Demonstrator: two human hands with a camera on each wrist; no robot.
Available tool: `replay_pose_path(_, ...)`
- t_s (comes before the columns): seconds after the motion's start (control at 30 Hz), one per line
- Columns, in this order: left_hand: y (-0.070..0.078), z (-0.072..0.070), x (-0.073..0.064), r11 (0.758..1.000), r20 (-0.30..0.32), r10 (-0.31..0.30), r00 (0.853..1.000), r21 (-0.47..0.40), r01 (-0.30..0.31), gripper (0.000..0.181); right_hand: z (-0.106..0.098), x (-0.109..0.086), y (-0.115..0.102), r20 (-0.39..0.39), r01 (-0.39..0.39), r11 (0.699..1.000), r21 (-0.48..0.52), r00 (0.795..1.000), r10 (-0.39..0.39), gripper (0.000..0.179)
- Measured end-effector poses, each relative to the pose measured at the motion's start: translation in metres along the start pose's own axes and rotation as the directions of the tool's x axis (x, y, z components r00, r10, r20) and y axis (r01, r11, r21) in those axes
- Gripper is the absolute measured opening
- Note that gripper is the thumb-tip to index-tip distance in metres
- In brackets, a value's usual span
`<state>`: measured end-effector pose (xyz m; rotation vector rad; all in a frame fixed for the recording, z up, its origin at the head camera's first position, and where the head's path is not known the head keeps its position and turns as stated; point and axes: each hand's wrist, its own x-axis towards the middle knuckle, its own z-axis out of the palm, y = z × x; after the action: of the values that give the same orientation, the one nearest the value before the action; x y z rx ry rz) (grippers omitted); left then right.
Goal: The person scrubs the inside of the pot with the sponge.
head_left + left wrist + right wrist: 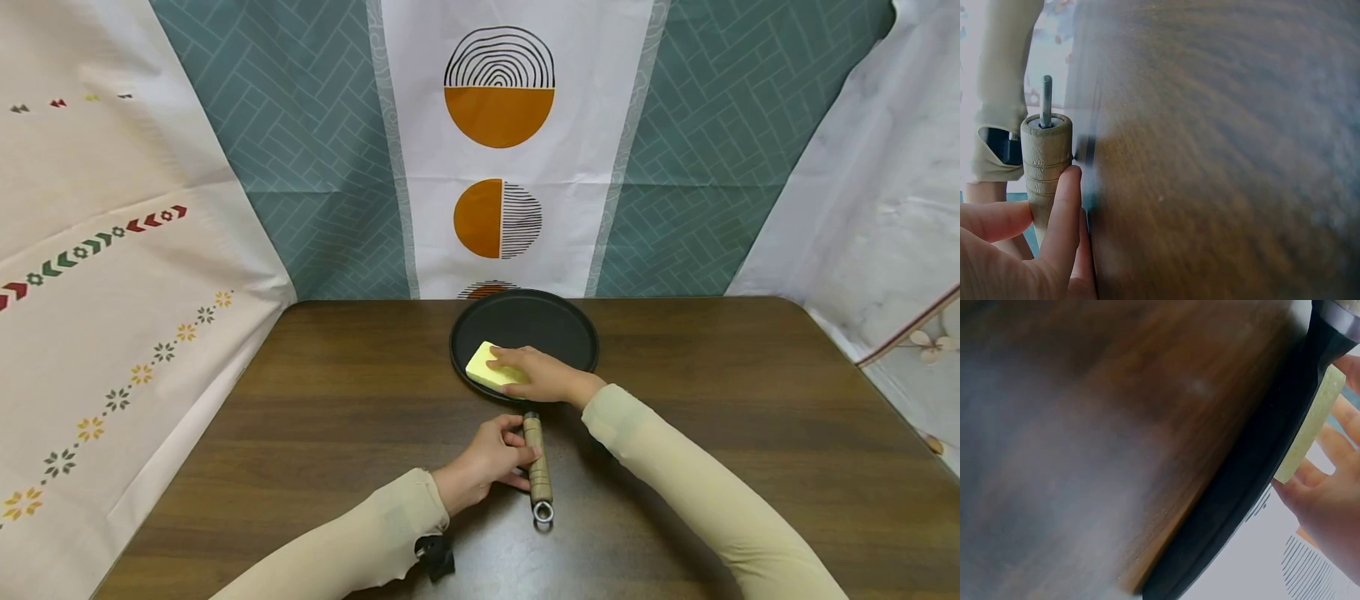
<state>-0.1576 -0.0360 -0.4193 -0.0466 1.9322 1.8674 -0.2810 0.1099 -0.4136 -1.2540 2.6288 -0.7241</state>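
Observation:
A flat black round pan [536, 321] lies at the far side of the table, its wooden handle [537, 483] pointing towards me. My left hand [483, 462] pinches the handle between thumb and fingers. The left wrist view shows the handle [1047, 150] close up, with a metal ring at its end. On the near left part of the pan, my right hand [543, 375] holds a pale yellow sponge [483, 367], its fingers spread over and around the block. In the right wrist view the sponge [1313, 425] sits against the pan's surface, just inside the rim.
The brown wooden table [360, 400] reaches back to a patterned cloth [330, 150] hanging behind it. More cloth hangs on the left and right sides. A small black device [435, 557] is at the left wrist.

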Motion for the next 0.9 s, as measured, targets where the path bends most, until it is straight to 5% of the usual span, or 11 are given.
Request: replay_pose_path(0.9, 0.001, 0.001, -0.001, 1.000, 0.011, 0.020, 1.000, 0.015, -0.020, 0.060, 0.000, 0.029, -0.013, 0.062, -0.164, 0.983, -0.087, 0.983, 0.170, 0.051)
